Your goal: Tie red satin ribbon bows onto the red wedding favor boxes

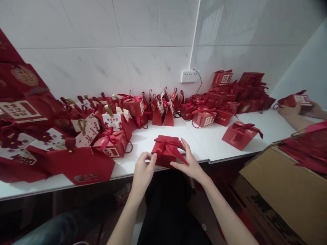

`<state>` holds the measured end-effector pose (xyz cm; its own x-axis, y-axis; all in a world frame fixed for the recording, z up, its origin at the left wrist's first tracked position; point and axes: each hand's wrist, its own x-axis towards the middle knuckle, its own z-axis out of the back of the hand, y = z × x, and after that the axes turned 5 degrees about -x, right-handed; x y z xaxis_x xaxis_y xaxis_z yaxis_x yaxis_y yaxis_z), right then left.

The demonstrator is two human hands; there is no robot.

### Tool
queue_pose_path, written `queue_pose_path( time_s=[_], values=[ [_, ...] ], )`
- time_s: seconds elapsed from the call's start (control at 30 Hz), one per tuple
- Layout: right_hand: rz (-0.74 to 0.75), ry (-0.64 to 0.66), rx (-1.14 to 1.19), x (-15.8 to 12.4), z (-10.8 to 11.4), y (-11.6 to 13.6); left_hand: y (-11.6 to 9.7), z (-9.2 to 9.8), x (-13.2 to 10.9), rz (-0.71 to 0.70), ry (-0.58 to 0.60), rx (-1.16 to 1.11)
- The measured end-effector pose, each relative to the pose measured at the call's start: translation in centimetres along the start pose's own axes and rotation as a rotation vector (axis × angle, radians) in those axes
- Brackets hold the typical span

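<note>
A red gift box (163, 158) with a satin ribbon bow (170, 147) on top sits at the front edge of the white table, straight ahead of me. My left hand (145, 166) holds its left side, fingers curled and thumb at the front corner. On the right side, my right hand (189, 162) grips the box, with thumb and index finger apart around the bow's tail; its other fingers are partly hidden. To the right, a similar bow-topped box (240, 136) rests tilted on the table.
Red gift boxes and bags (84, 163) crowd the left, and more boxes (224, 98) are stacked back right. A socket strip (189, 76) is on the tiled wall. At right, a co-worker's hands (293, 114) hold a box above an open carton (286, 190) with red material in it.
</note>
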<state>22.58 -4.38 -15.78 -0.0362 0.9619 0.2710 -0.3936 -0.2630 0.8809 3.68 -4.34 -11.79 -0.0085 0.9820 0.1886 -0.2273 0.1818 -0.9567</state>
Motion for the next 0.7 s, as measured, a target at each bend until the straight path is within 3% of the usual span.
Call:
queue_pose_path(
  time_s=[0.3,0.37,0.53,0.63,0.7],
  values=[
    [0.081,0.189,0.104,0.8,1.9,0.7,-1.6,0.6,-2.0,0.022,-0.003,0.182],
    [0.096,0.231,0.119,1.0,2.4,0.7,-1.6,1.0,-1.9,0.004,-0.005,0.141],
    [0.182,0.363,0.151,1.8,3.4,1.4,-1.2,1.4,0.6,-0.059,-0.164,-0.115],
    [0.19,0.409,0.165,2.0,3.3,1.7,-0.8,0.4,1.9,0.001,-0.021,-0.181],
    [0.118,0.362,0.137,1.5,2.9,1.7,-0.7,-0.5,2.2,0.077,0.048,-0.234]
  ],
)
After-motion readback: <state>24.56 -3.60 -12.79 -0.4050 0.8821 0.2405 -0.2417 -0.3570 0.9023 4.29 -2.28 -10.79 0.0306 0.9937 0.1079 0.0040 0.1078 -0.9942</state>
